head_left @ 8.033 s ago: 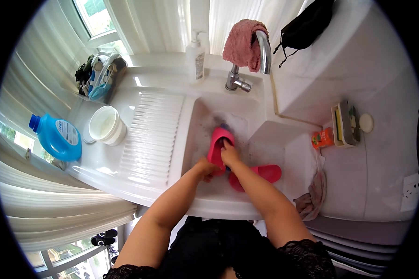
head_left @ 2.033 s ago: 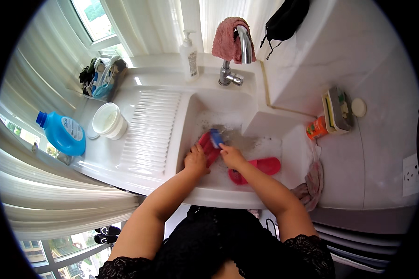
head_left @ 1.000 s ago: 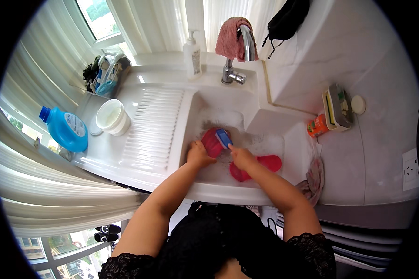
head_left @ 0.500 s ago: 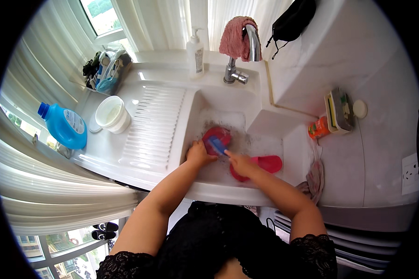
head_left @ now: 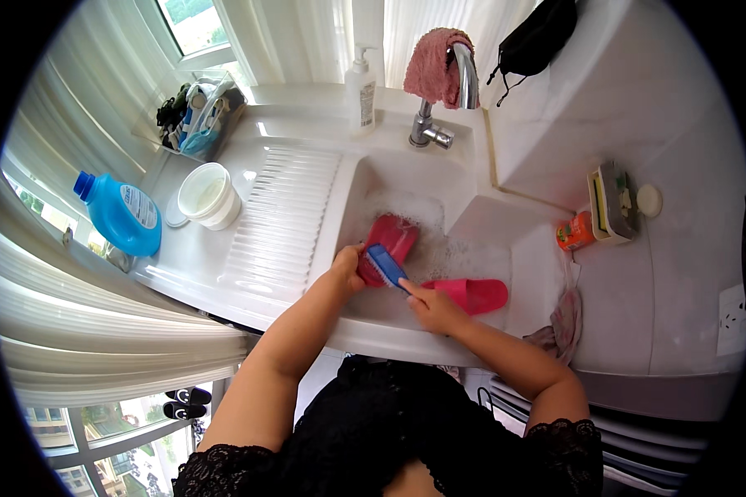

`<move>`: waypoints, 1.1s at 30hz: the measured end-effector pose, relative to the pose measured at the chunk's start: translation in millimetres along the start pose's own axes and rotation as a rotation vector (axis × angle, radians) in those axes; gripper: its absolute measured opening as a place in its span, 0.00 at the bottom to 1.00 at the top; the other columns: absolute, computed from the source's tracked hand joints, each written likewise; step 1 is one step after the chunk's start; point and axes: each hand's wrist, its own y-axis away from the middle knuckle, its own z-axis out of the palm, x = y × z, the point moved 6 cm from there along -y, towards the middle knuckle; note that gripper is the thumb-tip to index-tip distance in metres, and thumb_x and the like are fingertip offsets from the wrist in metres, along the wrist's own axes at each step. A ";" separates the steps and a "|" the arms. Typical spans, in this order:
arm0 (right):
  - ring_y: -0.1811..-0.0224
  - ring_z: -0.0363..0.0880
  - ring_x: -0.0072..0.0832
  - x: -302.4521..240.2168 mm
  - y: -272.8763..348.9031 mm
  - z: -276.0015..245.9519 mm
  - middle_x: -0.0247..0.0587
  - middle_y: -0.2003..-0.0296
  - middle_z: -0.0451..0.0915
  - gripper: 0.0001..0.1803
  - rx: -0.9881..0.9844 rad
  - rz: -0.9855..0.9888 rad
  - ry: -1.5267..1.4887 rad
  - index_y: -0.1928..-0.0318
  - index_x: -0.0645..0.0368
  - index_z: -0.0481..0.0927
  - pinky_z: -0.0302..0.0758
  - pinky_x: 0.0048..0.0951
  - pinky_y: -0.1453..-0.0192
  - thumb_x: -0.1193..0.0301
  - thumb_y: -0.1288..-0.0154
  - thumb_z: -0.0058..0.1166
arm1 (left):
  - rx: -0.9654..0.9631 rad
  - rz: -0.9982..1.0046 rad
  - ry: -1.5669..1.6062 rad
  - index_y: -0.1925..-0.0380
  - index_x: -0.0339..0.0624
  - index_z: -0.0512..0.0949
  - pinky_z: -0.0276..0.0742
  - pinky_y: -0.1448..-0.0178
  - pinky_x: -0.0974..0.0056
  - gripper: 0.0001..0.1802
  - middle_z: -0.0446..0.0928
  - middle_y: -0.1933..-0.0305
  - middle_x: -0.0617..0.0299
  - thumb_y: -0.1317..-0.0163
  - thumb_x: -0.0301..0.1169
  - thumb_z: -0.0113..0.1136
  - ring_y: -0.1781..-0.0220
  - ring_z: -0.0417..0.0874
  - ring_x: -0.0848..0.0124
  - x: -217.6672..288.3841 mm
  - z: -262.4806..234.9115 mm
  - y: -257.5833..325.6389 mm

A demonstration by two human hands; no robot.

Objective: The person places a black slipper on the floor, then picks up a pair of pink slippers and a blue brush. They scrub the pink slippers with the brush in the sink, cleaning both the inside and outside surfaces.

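In the sink [head_left: 337, 224], a red-pink slipper [head_left: 396, 235] is gripped at its near left edge by my left hand [head_left: 349, 269], its broad sole area facing up. My right hand [head_left: 437, 310] is closed round the handle of a blue scrub brush [head_left: 387, 263] with pale bristles. The brush lies over the near part of that slipper; whether the bristles touch it is hard to tell. A second red-pink slipper [head_left: 487, 294] rests at the sink's near right, partly hidden behind my right hand. Greyish suds [head_left: 447, 258] surround both slippers.
A pink cloth [head_left: 439, 68] drapes over the chrome faucet [head_left: 427, 132]. Left of the sink are a ribbed washboard [head_left: 282, 219], a white tub [head_left: 210, 197], a blue detergent bottle [head_left: 124, 215] and a pump bottle [head_left: 361, 93]. An orange container [head_left: 575, 231] stands on the right ledge.
My left hand has turned the slipper so more of its flat surface shows. The brush has shifted slightly toward me on it. The whole view has moved a little.
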 end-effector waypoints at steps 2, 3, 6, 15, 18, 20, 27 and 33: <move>0.58 0.79 0.52 19.5 -8.7 -14.8 0.60 0.61 0.79 0.22 0.044 0.021 0.068 0.38 0.50 0.71 0.73 0.44 0.53 0.65 0.32 0.45 | -0.078 -0.028 0.002 0.42 0.33 0.65 0.64 0.32 0.43 0.20 0.72 0.42 0.47 0.27 0.34 0.37 0.38 0.72 0.53 -1.1 4.8 1.1; 0.57 0.79 0.53 41.5 -20.1 -20.6 0.60 0.61 0.79 0.22 0.104 0.036 0.122 0.38 0.49 0.71 0.73 0.44 0.53 0.65 0.32 0.45 | -0.125 -0.037 -0.039 0.41 0.33 0.64 0.62 0.31 0.42 0.20 0.71 0.41 0.47 0.27 0.34 0.37 0.37 0.71 0.53 -2.9 1.2 -7.9; 0.62 0.79 0.50 109.2 -47.9 -25.1 0.56 0.64 0.81 0.22 0.253 0.099 0.276 0.38 0.50 0.70 0.74 0.40 0.55 0.66 0.32 0.45 | -0.110 -0.029 -0.080 0.38 0.34 0.60 0.59 0.31 0.39 0.22 0.67 0.38 0.46 0.27 0.35 0.37 0.35 0.68 0.52 -3.8 -4.6 -19.1; 0.67 0.79 0.55 39.8 -15.6 -16.3 0.64 0.68 0.78 0.24 0.283 0.088 0.059 0.35 0.50 0.67 0.73 0.44 0.62 0.66 0.31 0.43 | 0.029 0.039 0.109 0.36 0.36 0.57 0.62 0.37 0.32 0.23 0.62 0.33 0.47 0.27 0.33 0.39 0.32 0.64 0.49 -17.8 14.2 -37.0; 0.70 0.77 0.56 -5.6 13.2 -1.7 0.65 0.70 0.76 0.24 0.171 0.028 0.184 0.34 0.49 0.65 0.72 0.46 0.65 0.66 0.31 0.43 | 0.012 0.111 0.250 0.39 0.36 0.61 0.64 0.39 0.30 0.20 0.65 0.37 0.48 0.27 0.33 0.39 0.36 0.68 0.49 -21.7 19.7 -48.5; 0.70 0.77 0.55 11.7 -0.7 -15.0 0.65 0.70 0.77 0.24 0.212 0.092 0.203 0.34 0.47 0.65 0.72 0.46 0.65 0.66 0.30 0.43 | 0.002 0.148 0.326 0.42 0.36 0.65 0.66 0.41 0.31 0.18 0.69 0.41 0.48 0.27 0.34 0.39 0.40 0.72 0.49 -24.2 23.3 -55.4; 0.72 0.78 0.53 -2.8 7.6 -19.5 0.59 0.72 0.78 0.26 0.146 0.125 0.395 0.33 0.44 0.62 0.71 0.51 0.68 0.65 0.31 0.42 | 0.013 0.169 0.250 0.42 0.36 0.64 0.69 0.42 0.34 0.19 0.70 0.41 0.50 0.26 0.36 0.36 0.44 0.74 0.51 -17.2 23.2 -60.4; 0.72 0.79 0.53 -12.7 17.3 -15.3 0.56 0.72 0.79 0.25 0.043 0.124 0.533 0.33 0.44 0.61 0.72 0.52 0.67 0.64 0.30 0.41 | -0.013 0.159 0.331 0.41 0.36 0.63 0.71 0.43 0.35 0.20 0.69 0.40 0.49 0.26 0.36 0.36 0.43 0.74 0.49 -17.0 19.2 -59.0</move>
